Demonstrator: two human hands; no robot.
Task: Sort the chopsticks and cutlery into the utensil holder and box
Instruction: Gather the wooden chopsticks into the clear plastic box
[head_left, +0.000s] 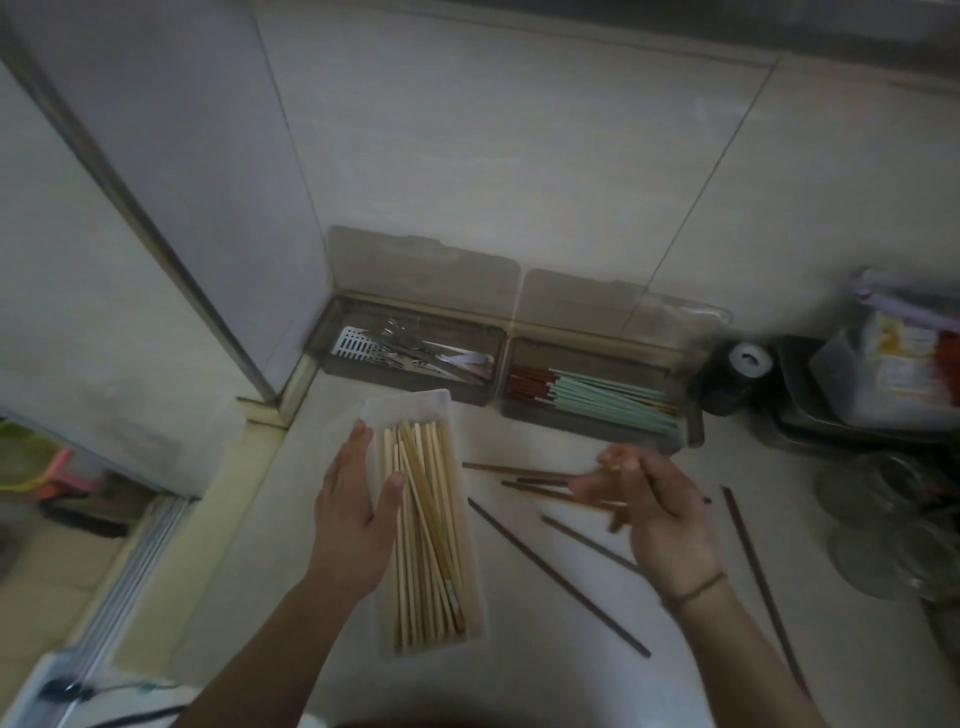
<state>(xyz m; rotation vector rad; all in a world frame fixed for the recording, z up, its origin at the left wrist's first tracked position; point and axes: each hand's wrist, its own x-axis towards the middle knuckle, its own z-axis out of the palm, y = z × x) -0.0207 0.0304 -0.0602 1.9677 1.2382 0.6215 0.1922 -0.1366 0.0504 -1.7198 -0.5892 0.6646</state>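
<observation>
just left grip (353, 499) wide on tray (470, 618), right grip (649, 499) around dark chopsticks (535, 480)

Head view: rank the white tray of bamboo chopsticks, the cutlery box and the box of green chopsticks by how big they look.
1. White tray of bamboo chopsticks, largest, though nearest the camera.
2-3. Cutlery box and box of green chopsticks look alike; no ranking.

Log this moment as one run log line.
left hand steadies white tray of pale chopsticks | right hand gathering dark chopsticks | others loose on counter
</observation>
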